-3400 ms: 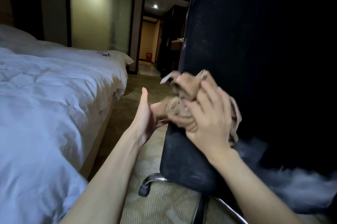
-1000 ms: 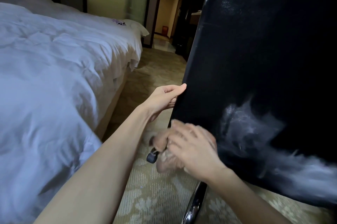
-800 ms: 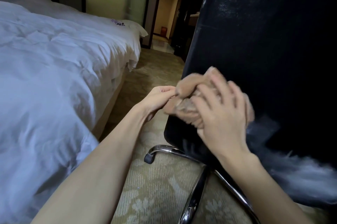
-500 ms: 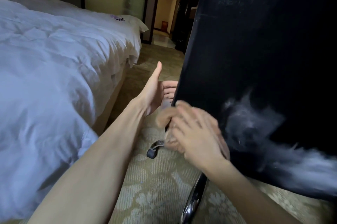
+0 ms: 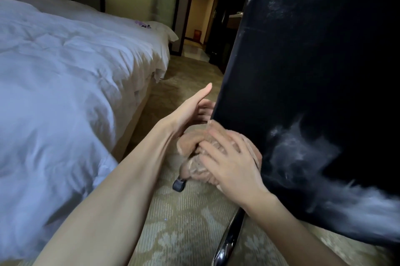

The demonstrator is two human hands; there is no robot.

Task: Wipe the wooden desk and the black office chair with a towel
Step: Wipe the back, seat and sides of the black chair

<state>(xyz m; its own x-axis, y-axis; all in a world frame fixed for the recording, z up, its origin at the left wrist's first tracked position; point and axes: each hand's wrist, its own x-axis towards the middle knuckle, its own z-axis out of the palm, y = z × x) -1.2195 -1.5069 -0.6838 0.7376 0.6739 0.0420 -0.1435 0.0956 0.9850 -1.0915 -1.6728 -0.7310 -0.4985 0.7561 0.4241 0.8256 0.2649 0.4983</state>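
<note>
Head view, one frame, read left to right.

Left: the bed (image 5: pixel 65 92), under a rumpled white duvet, fills this side. A small purple item (image 5: pixel 141 24) lies on it near the far end, too small for me to identify. Past the foot of the bed an open doorway (image 5: pixel 201 12) gives onto a lit corridor, with a small red object (image 5: pixel 197 33) low down in it.

Centre: patterned beige carpet (image 5: pixel 184 233) runs between the bed and the chair. The left hand (image 5: pixel 190 110) reaches forward to the left edge of the chair back. Its fingers are straight and loose, and the thumb is raised clear of the chair. The fingertips pass out of sight behind that edge, so I cannot tell whether they touch it. The hand holds nothing.

Just below it, the tan towel (image 5: pixel 188 143) is bunched into a wad and pressed against the lower left edge of the back of the black office chair (image 5: pixel 303 71). The right hand (image 5: pixel 229 164) lies on top, fingers curled over the wad and gripping it.

Under the towel there is one black caster (image 5: pixel 179 185), and a chrome base leg (image 5: pixel 229 242) runs toward the bottom edge of the view.

Right: the chair back stands upright and fills this side. A pale dusty smear (image 5: pixel 303 157) marks its lower part, just right of the right hand. Finer specks (image 5: pixel 279 1) show near its upper left.
</note>
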